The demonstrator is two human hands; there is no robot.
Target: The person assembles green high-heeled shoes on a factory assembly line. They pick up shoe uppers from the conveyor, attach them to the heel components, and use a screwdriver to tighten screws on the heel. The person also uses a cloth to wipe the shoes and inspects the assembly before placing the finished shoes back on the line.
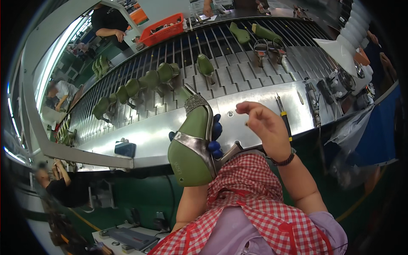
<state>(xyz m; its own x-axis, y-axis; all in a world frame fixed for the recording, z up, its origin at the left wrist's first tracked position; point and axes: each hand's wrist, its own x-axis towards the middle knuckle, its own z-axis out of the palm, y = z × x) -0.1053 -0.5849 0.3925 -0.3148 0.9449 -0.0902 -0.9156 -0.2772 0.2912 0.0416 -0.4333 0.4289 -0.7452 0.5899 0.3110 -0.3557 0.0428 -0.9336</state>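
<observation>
My left hand (216, 131), its fingertips blue-covered, is wrapped round a high-heeled sandal (191, 142) on a green shoe last (189, 163). The sandal has a shiny silver strap across the forefoot and a glittering band round the ankle. It is tilted with the toe toward me, and it hides most of that hand. To the right of the sandal, my bare right hand (267, 131) is raised over the metal bench edge. Its fingers are half bent and apart, with nothing visible held in them. A dark bracelet circles that wrist. Just beyond lies a tool with a yellow-and-black handle (285, 120).
A slatted metal conveyor (238, 63) carries several green lasts (132, 87) and two strappy sandals (260, 50). A phone-like dark object (125, 148) lies at left on the bench (157, 146). Hand tools (313, 102) and a white hose nozzle (340, 53) are at right. An orange basket (163, 30) and co-workers are beyond.
</observation>
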